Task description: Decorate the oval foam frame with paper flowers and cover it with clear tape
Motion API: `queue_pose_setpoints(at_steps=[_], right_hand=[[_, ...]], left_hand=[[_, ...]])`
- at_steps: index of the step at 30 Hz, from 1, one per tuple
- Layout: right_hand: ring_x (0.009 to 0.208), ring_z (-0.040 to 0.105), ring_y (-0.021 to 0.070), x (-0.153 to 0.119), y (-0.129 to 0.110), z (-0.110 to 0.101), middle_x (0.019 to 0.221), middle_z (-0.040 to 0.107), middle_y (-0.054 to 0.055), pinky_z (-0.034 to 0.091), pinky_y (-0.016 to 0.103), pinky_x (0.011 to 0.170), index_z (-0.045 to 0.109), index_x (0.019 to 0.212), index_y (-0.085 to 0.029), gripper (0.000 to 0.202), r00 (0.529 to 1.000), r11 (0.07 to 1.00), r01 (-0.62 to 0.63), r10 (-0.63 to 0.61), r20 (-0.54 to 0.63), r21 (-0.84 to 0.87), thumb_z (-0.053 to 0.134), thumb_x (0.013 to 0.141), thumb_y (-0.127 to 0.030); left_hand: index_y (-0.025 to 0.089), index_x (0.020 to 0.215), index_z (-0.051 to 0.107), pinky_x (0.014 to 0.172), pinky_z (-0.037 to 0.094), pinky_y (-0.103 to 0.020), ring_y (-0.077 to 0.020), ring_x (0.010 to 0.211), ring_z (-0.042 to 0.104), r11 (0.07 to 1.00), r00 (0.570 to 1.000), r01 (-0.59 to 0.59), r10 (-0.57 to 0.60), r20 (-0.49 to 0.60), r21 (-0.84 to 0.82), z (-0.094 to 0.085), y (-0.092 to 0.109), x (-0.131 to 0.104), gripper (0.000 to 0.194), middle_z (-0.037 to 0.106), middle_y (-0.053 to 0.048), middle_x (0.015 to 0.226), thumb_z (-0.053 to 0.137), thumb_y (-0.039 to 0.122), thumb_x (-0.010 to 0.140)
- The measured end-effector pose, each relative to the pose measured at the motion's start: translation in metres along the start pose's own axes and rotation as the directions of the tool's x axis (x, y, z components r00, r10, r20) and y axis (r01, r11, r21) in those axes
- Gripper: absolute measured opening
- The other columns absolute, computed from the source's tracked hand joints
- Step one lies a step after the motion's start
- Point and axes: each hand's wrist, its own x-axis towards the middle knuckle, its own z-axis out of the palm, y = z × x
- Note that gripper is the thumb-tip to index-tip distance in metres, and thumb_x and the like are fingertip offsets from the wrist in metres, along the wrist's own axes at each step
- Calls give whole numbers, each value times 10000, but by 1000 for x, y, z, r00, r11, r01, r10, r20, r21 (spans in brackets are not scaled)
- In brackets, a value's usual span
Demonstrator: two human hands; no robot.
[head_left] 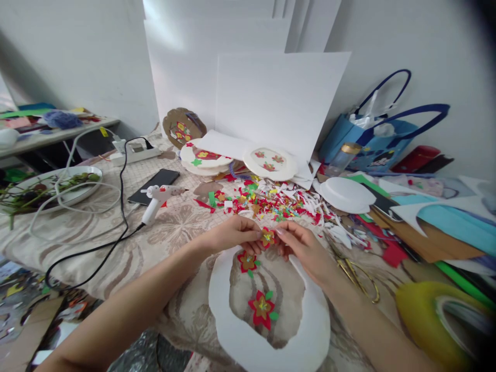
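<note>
Between my left hand point(243, 233) and my right hand point(296, 238) is a small red and gold paper flower point(267, 237) with a yellow centre; the fingers of both hands pinch its edges. Just below the hands lies a white foam-like ring point(221, 315) with an irregular opening. Inside that opening sit two more paper flowers, a smaller one point(248, 262) at the upper left and a larger red one point(262, 309) with green leaves lower down. My hands cover the ring's far edge.
A white glue gun point(155, 204) rests left near a black phone point(155, 186). Paper scraps point(267, 199) spread behind my hands. Gold-handled scissors point(356, 271) and a yellow tape roll point(430, 320) lie right. Decorated plates point(251, 168) and white boards point(271, 98) stand behind.
</note>
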Motion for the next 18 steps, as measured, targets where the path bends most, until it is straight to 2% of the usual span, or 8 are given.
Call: queue_pose_setpoints(at_steps=[8,10,12,13,14,16,17,18], right_hand=[[463,379,80,-1,-1,-3,567,430,-62,281,230,427,507,701,-204,224,998,995,-44,48,46,-85,572,815,-386],[459,364,76,-1,-1,-3,564,426,-63,264,228,424,504,686,-202,237,999,996,-38,41,33,-86,574,809,-393],[460,353,73,-1,0,-5,566,429,-61,249,226,422,506,683,-200,242,999,996,-34,36,19,-86,582,804,-396],[462,349,72,-1,0,-6,571,431,-60,244,225,420,510,690,-200,238,999,996,-34,35,15,-83,587,800,-396],[464,348,71,-1,0,-7,576,434,-58,240,223,419,518,700,-198,232,999,996,-34,35,12,-79,592,797,-395],[467,347,71,-1,0,-10,583,436,-55,234,222,418,534,721,-195,222,999,997,-30,31,10,-71,599,792,-396],[466,345,70,-1,0,-11,585,437,-54,230,222,417,540,727,-194,222,999,997,-30,30,9,-65,601,789,-398],[464,343,69,-2,0,-12,588,441,-52,226,223,417,546,732,-192,220,999,998,-30,31,8,-57,604,786,-399]], left_hand=[[133,801,650,639,532,-238,-116,634,657,1000,999,-3,2,46,17,0,0,0,325,708,-43,719,658,455,763],[122,804,644,632,533,-247,-126,637,655,997,999,-41,40,19,59,-2,1,0,332,703,-58,731,627,453,789],[118,810,638,629,534,-265,-143,654,653,979,991,-97,111,-73,180,-7,3,-1,320,701,-74,766,560,426,838],[122,821,638,643,534,-281,-157,680,654,948,970,-124,178,-163,294,-10,4,-2,301,701,-79,793,526,398,859],[128,838,640,680,532,-307,-178,731,655,888,924,-131,270,-270,440,-13,5,-2,272,699,-85,834,501,360,872],[142,898,646,804,501,-375,-234,889,632,682,764,-46,494,-415,729,-19,7,-4,207,682,-104,946,491,276,867],[146,934,644,864,471,-403,-256,965,605,571,685,22,589,-428,821,-22,7,-4,189,667,-113,997,501,243,856],[149,966,638,908,441,-422,-270,1023,576,481,635,79,651,-416,873,-25,6,-4,189,652,-121,1038,510,220,847]])
